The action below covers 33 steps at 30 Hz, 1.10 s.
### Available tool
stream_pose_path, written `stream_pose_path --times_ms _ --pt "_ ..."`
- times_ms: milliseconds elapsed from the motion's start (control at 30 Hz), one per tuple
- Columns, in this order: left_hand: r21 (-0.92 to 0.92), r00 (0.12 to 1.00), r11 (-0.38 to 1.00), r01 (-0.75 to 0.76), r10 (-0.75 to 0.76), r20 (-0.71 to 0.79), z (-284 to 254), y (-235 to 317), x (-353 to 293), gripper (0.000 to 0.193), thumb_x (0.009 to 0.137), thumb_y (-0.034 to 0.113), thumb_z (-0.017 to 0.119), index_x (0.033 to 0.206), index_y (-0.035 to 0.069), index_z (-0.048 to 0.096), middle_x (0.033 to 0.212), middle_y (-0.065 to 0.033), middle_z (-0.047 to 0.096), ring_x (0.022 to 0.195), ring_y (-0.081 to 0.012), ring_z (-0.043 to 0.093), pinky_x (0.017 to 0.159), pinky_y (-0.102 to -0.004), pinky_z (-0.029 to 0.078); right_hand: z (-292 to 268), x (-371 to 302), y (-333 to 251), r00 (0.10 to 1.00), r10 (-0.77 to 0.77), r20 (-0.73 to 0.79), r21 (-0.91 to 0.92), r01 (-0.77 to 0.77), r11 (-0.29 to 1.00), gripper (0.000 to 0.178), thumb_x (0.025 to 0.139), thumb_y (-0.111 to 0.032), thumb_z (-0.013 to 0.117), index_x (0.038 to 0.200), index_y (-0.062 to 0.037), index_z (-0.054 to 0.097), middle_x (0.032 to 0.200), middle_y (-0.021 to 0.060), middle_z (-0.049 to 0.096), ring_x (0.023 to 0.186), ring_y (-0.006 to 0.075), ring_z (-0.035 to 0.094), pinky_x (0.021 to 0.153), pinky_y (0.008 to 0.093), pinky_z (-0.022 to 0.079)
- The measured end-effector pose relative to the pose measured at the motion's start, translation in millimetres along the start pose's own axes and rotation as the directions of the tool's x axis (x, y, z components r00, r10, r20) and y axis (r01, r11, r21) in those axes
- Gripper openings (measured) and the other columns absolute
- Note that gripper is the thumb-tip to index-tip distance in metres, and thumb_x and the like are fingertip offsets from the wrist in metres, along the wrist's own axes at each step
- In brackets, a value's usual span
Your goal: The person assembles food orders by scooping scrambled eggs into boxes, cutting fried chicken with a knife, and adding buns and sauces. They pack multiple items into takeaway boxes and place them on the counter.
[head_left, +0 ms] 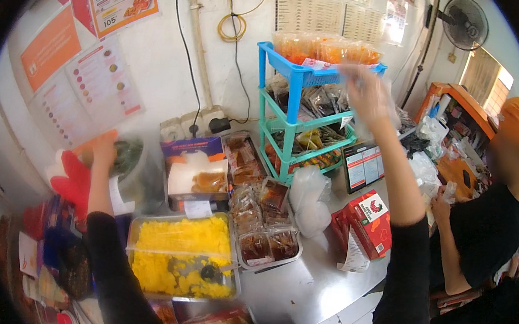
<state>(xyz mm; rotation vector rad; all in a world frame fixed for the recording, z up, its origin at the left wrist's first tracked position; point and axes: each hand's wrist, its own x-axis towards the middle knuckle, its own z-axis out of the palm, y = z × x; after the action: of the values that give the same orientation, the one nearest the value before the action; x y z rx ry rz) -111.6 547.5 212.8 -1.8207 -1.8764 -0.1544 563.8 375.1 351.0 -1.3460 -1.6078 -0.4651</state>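
My right hand, smeared by motion, is raised at the right end of a blue and green tiered rack. Something clear like plastic shows around it; I cannot make out whether it is held. Bags of orange-red food fill the rack's top tier. My left hand is blurred too, beside a clear tub with dark green contents. A red shape lies close to its wrist. Below, between my forearms, a metal tray of yellow rice has a dark scoop in it.
Sauce packets fill a metal tray beside the rice. An open box, clear plastic bags, a red carton and a tablet stand around it. Another person works at the right, holding clear plastic.
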Motion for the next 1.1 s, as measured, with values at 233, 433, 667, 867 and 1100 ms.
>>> stream_pose_path --times_ms 233,433,667,867,1100 --pt "-0.245 0.88 0.965 -0.095 -0.034 -0.473 -105 -7 -45 0.013 0.082 0.012 0.067 0.093 0.008 0.073 0.095 -0.0115 0.072 0.09 -0.0337 0.063 0.082 -0.0468 0.048 30 130 38 0.88 0.128 0.457 -0.575 0.182 0.798 0.038 0.082 -0.019 0.067 0.119 -0.0137 0.069 0.11 0.0166 0.071 0.104 0.0353 0.067 0.092 0.0423 0.053" --pt "-0.597 0.889 0.764 -0.243 -0.071 -0.452 -240 29 -222 0.019 0.074 -0.007 0.067 0.088 0.004 0.074 0.087 -0.0107 0.071 0.083 -0.0245 0.065 0.077 -0.0322 0.049 47 115 92 0.957 0.098 0.273 -0.455 0.038 0.89 0.04 0.082 -0.028 0.072 0.12 -0.0163 0.065 0.114 0.0184 0.07 0.108 0.0364 0.066 0.092 0.0449 0.051" --pt "-0.885 0.959 0.448 0.127 0.173 0.226 -291 69 -423 0.01 0.078 -0.002 0.073 0.084 0.005 0.076 0.085 -0.006 0.074 0.079 -0.0192 0.066 0.072 -0.0312 0.05 72 146 125 0.866 -0.002 0.499 -0.607 0.351 0.713 0.045 0.082 -0.042 0.075 0.11 -0.0074 0.069 0.112 0.0222 0.068 0.104 0.0408 0.065 0.087 0.0478 0.051" --pt "-0.806 0.813 0.307 0.507 0.14 0.565 -194 136 -506 0.012 0.081 0.007 0.075 0.093 0.009 0.075 0.09 -0.007 0.075 0.082 -0.0205 0.068 0.072 -0.0368 0.051 34 112 53 0.987 0.027 0.161 -0.581 0.072 0.811 0.041 0.095 -0.05 0.057 0.107 -0.0125 0.07 0.11 0.0181 0.069 0.102 0.0369 0.067 0.084 0.047 0.052" --pt "-0.719 0.957 0.659 0.221 -0.287 0.031 -132 214 -555 0.015 0.074 0.012 0.081 0.085 0.011 0.07 0.092 -0.0036 0.068 0.093 -0.0288 0.062 0.078 -0.0421 0.049 -20 -64 -98 0.998 0.03 -0.058 0.318 -0.009 0.948 0.025 0.095 -0.027 0.068 0.108 -0.0062 0.069 0.101 0.0069 0.073 0.086 0.0197 0.068 0.073 0.0322 0.053"
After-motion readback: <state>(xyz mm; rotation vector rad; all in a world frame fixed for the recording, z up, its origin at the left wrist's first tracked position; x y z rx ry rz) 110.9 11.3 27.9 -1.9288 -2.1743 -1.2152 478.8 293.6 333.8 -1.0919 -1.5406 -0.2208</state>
